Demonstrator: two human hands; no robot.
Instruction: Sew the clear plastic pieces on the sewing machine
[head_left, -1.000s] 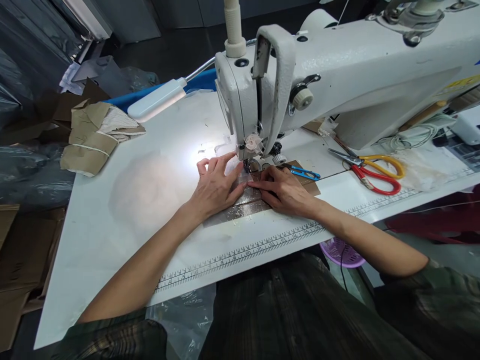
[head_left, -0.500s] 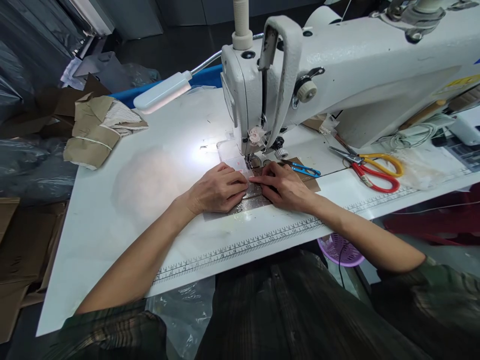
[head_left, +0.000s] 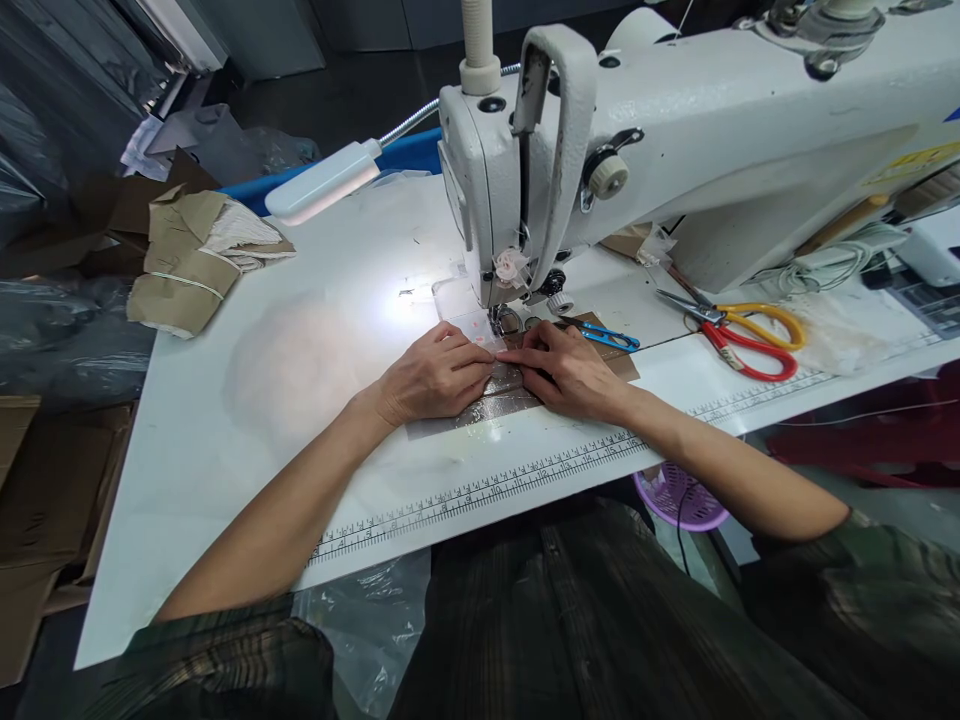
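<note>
Just in front of the needle of the white sewing machine [head_left: 484, 190], both hands meet. My left hand [head_left: 439, 375] has its fingers bent and pressed together at the tips. From the other side, the index finger of my right hand [head_left: 566, 370] points across to the left fingertips, the other fingers curled under. Any small piece between the fingertips is hidden. Beneath the hands lies a shiny grey-brown sheet [head_left: 495, 405] with pale bits scattered on it. The presser foot [head_left: 496, 320] is right behind the fingers. Blue thread snips [head_left: 611, 338] rest on brown cardboard [head_left: 621, 364] beside my right hand.
Scissors with red and yellow handles [head_left: 750, 335] lie at the right, near a coiled white cable [head_left: 832, 260]. A tied beige cloth bundle [head_left: 191, 265] sits at the table's left edge. A white lamp [head_left: 322, 185] leans over the white tabletop [head_left: 247, 470]. A ruler strip [head_left: 480, 495] follows the front edge.
The hands keep nearly the same place and pose at the needle. The whole view has shifted very slightly.
</note>
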